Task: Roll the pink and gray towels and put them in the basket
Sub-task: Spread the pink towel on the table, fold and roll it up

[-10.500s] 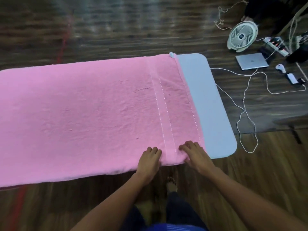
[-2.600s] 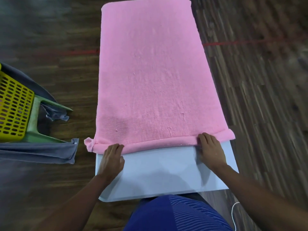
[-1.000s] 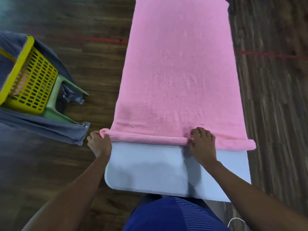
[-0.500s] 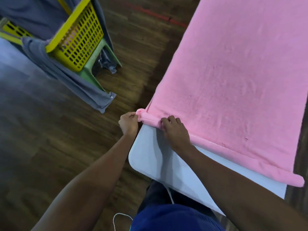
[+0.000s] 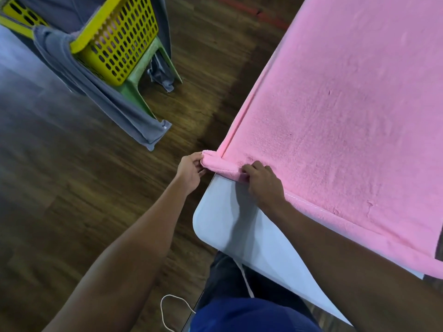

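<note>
The pink towel lies spread along a white table, its near edge turned into a thin roll. My left hand pinches the roll's left end, which sticks out past the table's corner. My right hand grips the same roll a short way to the right, fingers curled over it. The gray towel hangs over the rim of a yellow perforated basket at the upper left, trailing down to the floor.
The basket stands on a green plastic stool on the dark wooden floor, left of the table. A white cord loops on the floor by my legs. A red line crosses the floor at the top.
The view has swung left. My right hand slid left along the rolled edge, close to my left hand, which stays pinched on the roll's left end.
</note>
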Demonstrator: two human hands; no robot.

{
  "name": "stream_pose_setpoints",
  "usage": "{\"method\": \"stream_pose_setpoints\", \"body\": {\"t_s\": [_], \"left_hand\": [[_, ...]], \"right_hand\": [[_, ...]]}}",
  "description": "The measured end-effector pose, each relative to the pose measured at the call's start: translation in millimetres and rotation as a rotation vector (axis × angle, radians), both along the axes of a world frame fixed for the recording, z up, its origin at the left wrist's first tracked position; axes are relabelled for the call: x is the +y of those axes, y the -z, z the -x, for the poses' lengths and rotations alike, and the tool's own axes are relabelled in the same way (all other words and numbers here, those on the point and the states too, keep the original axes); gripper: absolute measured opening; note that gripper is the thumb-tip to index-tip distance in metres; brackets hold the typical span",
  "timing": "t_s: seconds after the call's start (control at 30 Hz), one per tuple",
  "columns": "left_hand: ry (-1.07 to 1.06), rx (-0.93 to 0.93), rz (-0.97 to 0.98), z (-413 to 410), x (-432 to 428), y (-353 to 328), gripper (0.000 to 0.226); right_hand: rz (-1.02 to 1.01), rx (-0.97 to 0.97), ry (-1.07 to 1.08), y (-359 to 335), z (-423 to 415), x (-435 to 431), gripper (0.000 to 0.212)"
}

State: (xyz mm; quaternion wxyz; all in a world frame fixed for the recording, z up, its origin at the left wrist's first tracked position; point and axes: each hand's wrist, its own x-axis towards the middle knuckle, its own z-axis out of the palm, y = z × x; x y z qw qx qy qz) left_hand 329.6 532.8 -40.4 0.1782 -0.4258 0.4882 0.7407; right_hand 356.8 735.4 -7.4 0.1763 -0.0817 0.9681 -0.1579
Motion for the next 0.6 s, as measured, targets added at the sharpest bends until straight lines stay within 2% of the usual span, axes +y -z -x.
{"method": "stream_pose_setpoints", "body": {"t_s": [0.13,0.23,0.43,0.6], "left_hand": [[0.269,0.071,0.248,2,7,0,0.02],[0.254,0.082,0.297,-5,6,1,0.022],[0.024,-0.056,0.102,-16,10,5,0.017],[0.017,0.06,-0.033,-11,1,2,0.025]], "right_hand": [[0.006,-0.014,0.026,-2,0,-1,0.031],[0.019,-0.029,0.057,-4,-1,-3,0.033],[0.022,-0.028,0.081,-3,-1,-3,0.036],[0.03,-0.036,0.068,0,-1,-1,0.039]]}}
